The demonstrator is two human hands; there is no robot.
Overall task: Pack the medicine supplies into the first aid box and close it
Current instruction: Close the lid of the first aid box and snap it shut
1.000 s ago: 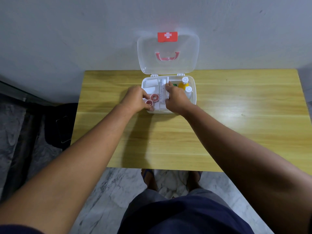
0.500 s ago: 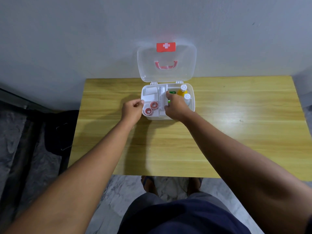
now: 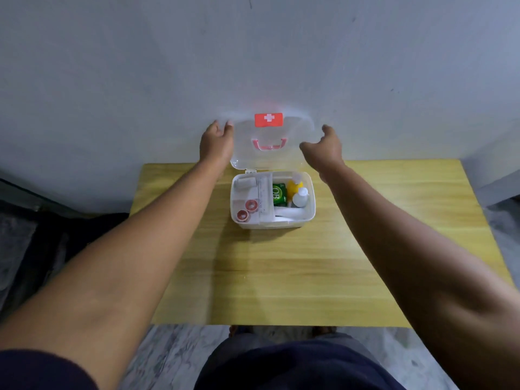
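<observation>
The box sits packed on the far desk. Left hand touches its thin, light lid; right hand is open, empty. Hold both top corners

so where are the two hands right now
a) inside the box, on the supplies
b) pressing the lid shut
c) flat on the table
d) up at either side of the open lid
d: the left hand and right hand are raised beside the upright clear lid, away from the box below.
</observation>
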